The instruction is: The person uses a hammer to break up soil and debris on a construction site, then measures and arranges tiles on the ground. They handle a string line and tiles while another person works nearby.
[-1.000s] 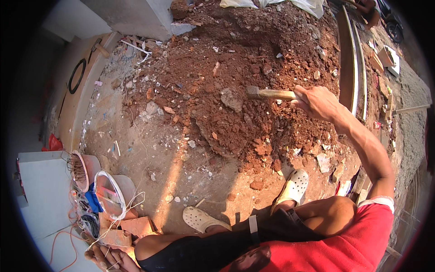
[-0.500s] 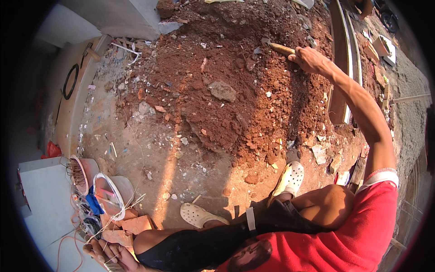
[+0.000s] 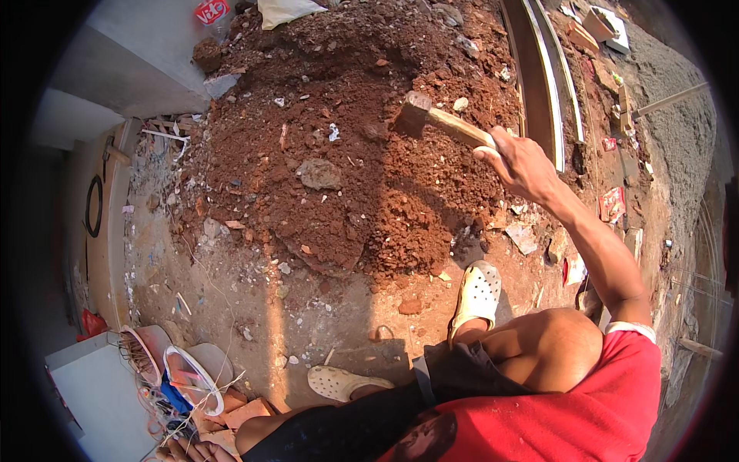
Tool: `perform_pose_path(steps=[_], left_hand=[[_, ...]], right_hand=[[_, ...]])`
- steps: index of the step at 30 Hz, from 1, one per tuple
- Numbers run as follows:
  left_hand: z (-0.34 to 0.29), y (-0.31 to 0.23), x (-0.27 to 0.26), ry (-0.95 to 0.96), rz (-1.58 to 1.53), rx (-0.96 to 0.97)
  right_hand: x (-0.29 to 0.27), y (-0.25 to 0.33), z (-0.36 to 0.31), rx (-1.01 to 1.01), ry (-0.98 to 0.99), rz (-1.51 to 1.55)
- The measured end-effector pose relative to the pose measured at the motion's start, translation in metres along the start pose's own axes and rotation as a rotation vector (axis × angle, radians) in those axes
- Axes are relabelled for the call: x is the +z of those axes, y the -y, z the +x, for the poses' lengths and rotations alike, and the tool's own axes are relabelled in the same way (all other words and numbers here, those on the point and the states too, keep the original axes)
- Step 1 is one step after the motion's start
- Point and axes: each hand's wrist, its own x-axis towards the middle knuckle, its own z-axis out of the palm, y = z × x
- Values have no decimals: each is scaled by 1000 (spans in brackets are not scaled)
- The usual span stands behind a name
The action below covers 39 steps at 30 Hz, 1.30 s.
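My right hand is closed around the wooden handle of a hammer. The hammer's blocky head, caked with soil, is at the far left end of the handle, over a mound of reddish-brown earth. At the lower left edge, my left hand is partly cut off; its fingers are curled, with thin pale wires running beside and between them. Broken orange bricks lie next to that hand. Close by, a white-rimmed bucket leans beside another bucket holding thin rods.
A grey stone sits on the mound. Long boards stand along its right side. A plastic bottle and a white sack lie at the far edge. Below are my pale perforated clogs. A black coil lies at left.
My right hand has drawn the hammer nearer and its head now shows clear of the soil. My left hand sits lower in the picture. The whole view has shifted.
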Motion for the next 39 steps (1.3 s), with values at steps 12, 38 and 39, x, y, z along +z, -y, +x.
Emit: perform_pose_path(steps=[12, 38, 39], left_hand=[[26, 16, 13, 30, 26, -43], [33, 8, -3, 95, -78, -208], [34, 6, -6, 121, -132, -253]], right_hand=[[75, -144, 41, 539, -67, 69], [70, -89, -49, 483, -303, 179], [69, -116, -48, 566, -297, 148]])
